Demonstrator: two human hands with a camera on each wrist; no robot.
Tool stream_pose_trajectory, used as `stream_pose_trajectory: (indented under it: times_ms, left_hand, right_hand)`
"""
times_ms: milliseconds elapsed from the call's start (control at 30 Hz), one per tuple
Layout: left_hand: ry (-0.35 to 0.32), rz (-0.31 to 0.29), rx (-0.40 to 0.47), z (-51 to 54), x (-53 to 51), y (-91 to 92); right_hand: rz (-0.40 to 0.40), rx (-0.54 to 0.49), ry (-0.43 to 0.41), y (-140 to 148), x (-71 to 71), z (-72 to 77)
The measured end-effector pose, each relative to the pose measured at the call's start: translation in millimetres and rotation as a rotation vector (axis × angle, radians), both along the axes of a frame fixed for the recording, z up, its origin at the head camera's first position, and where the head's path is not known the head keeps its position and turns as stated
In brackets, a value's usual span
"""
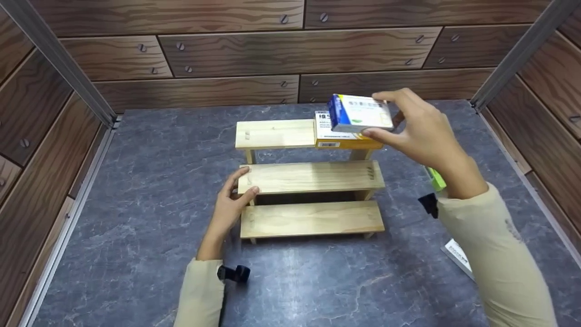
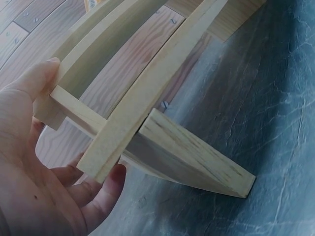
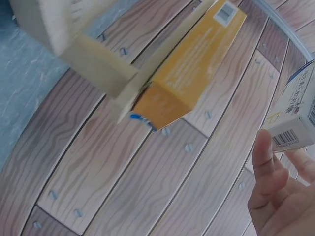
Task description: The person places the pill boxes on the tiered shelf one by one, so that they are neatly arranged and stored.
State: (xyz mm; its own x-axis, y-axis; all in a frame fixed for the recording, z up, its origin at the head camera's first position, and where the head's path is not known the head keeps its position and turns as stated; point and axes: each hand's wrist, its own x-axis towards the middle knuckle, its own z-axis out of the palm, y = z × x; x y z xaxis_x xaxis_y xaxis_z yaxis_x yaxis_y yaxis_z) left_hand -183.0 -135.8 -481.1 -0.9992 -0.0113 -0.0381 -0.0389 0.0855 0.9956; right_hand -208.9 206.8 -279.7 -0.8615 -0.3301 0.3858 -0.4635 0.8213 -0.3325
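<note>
My right hand [image 1: 424, 127] pinches a white-and-blue medicine box [image 1: 365, 112] between thumb and fingers. It holds that box above a white-and-orange medicine box [image 1: 329, 131], which lies on the right part of the top tier of a three-tier wooden step shelf [image 1: 308, 177]. In the right wrist view the orange side [image 3: 197, 64] faces the camera, apart from the held box [image 3: 290, 108]. My left hand [image 1: 229, 204] grips the left end of the shelf's middle tier. The left wrist view shows its thumb and curled fingers [image 2: 106, 196] about the tier ends.
On the floor at the right, a green box [image 1: 436, 179] is partly hidden behind the right wrist. A white-and-grey box [image 1: 458, 254] lies closer, partly under the right sleeve. Wood-patterned walls [image 1: 227, 54] enclose the back and sides of the dark marbled surface [image 1: 150, 195].
</note>
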Motion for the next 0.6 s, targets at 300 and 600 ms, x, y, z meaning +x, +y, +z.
stream_pose_trajectory:
  times_ms: [300,600]
  left_hand:
    - [0.005,0.009,-0.006,-0.4,-0.6,1.1]
    - [0.002,0.013,-0.014,-0.9,-0.8,1.1]
  right_hand:
    - [0.011,0.049,0.029,-35,-12.5,0.0]
    - [0.038,0.095,0.024,-75,-25.2,-14.1]
